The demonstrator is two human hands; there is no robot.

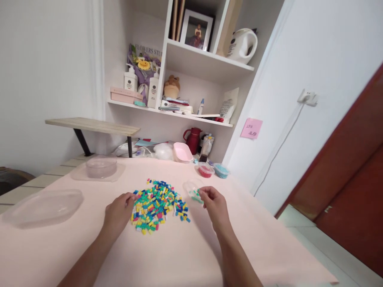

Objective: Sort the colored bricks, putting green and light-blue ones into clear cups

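A loose pile of small colourful plastic building bricks (158, 201) lies on the pink-covered table, in blue, green, yellow, white, pink and orange. At the pile's left edge is my left hand (121, 209), thumb and fingertips closed together; what they hold, if anything, is too small to make out. My right hand (214, 205) is right of the pile, over a small clear plastic tub (191, 186) with a few green bricks inside. Its fingers pinch what looks like a small green brick (198, 191) at the tub's near right side.
Two lidded tubs, one of red bits (206, 170) and one of blue bits (221, 171), stand at the back right. A clear round container (101, 167) and a clear lid (44, 207) lie left. Behind are a pink basket (182, 152), a red jug (193, 140) and shelves (206, 59).
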